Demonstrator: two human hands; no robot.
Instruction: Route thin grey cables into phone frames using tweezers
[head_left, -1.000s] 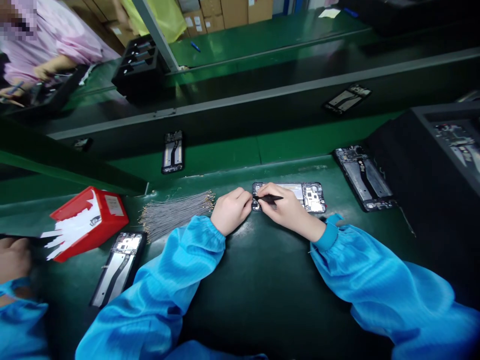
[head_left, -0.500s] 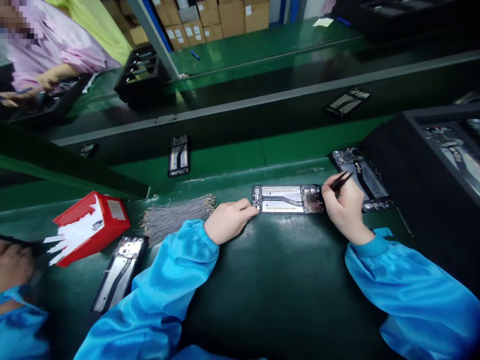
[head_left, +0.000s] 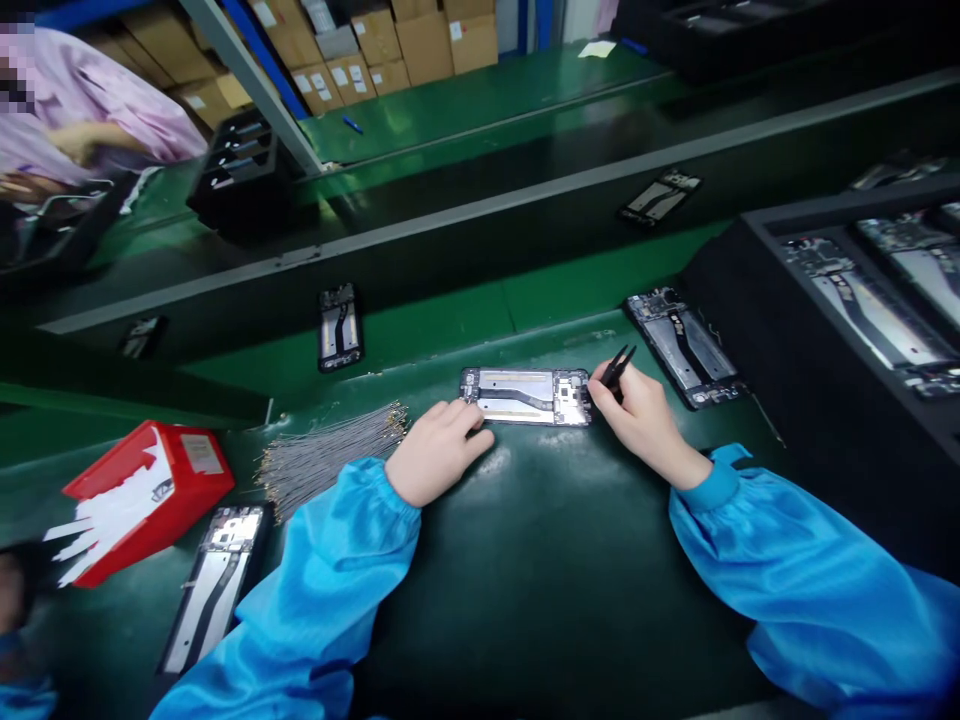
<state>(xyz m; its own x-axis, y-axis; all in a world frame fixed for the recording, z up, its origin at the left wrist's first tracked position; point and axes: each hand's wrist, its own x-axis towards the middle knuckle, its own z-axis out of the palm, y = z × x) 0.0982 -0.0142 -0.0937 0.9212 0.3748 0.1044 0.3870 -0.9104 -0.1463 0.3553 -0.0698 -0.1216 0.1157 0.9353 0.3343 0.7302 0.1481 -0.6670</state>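
Observation:
An opened smartphone (head_left: pixel 517 392), its inner frame and circuit boards bare, lies flat and sideways on the green bench. At its left end is my left hand (head_left: pixel 436 450), fingers reaching to the near corner and thumb apart from them; I see nothing held in it. My right hand (head_left: pixel 637 420) grips black tweezers (head_left: pixel 618 368), whose points stick up and away, while the fingertips come to the phone's right end. A bundle of thin grey cables (head_left: pixel 330 450) with gold-coloured ends lies left of my left hand. Another opened phone (head_left: pixel 684 350) rests beyond my right hand.
A red bin (head_left: pixel 196 490) of white strips stands at left, with an opened phone (head_left: pixel 217 580) beside it. More phones lie on the lower strip behind. A black tray (head_left: pixel 757 240) of phones fills the right. Across the bench sits a person in pink (head_left: pixel 112 90); another's hand shows far left.
The view has shifted right. My left hand has loosened from the phone's corner, its thumb now apart from the fingers. My right hand stays at the other end with the tweezers.

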